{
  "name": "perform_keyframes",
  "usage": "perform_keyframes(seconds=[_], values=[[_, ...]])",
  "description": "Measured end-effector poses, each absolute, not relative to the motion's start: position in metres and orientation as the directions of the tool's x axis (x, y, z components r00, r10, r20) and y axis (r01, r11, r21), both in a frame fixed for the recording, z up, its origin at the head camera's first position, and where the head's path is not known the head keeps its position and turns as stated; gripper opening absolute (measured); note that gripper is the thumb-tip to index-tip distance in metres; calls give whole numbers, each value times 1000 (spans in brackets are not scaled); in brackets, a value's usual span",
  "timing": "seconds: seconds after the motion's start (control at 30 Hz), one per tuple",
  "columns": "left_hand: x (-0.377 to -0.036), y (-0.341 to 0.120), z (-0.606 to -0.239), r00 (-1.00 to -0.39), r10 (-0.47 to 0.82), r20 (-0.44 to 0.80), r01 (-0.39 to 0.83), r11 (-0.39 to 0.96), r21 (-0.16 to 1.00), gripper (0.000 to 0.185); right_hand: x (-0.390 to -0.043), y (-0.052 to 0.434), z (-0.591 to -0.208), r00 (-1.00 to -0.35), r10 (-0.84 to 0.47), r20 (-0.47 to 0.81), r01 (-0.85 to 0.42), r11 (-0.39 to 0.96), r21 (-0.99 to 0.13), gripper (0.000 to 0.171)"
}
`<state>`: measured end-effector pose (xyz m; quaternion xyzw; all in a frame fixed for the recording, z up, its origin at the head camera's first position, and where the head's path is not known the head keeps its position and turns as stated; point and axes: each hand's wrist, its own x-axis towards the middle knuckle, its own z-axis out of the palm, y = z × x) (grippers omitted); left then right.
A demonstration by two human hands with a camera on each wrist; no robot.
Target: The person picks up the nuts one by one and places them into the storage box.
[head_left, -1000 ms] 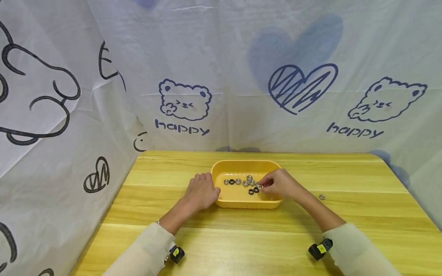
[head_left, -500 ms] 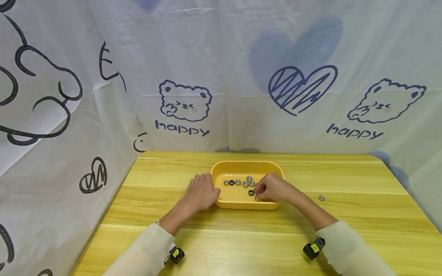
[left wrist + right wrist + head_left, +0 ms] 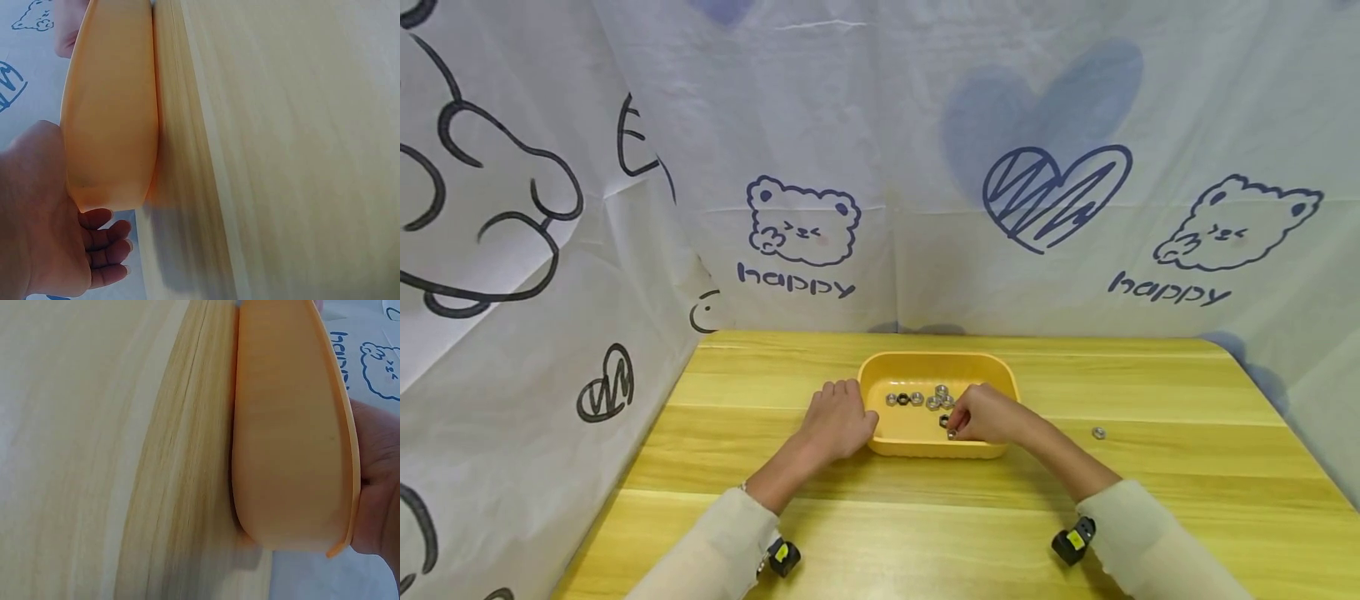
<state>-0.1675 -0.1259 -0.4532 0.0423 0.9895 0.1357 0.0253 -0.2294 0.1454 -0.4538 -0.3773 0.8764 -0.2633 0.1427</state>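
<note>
Head view: yellow tray (image 3: pixel 936 362) holds nuts (image 3: pixel 917 398); right hand (image 3: pixel 988 415) pinches one.

I see a pale wooden worktop (image 3: pixel 1150 392) with rounded far corners, lit evenly. White cloth (image 3: pixel 887 100) hangs behind it and along its left side, printed with blue bears (image 3: pixel 802 218), a scribbled heart (image 3: pixel 1052 192) and the word "happy" (image 3: pixel 795 277).
</note>
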Motion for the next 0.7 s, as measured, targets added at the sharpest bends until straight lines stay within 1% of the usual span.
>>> perform_keyframes(seconds=[0.3, 0.53, 0.7], values=[[-168, -125, -455, -995, 88, -37, 75, 960, 269, 40, -227, 144, -454, -682, -729, -63, -580, 591, -561, 8], [-168, -125, -455, -995, 86, -44, 71, 957, 280, 38, -227, 143, -454, -710, -697, -98, -537, 627, -565, 8], [-168, -126, -455, -995, 91, -42, 76, 959, 275, 38, -226, 141, -453, -722, -686, -88, -534, 634, -559, 4]])
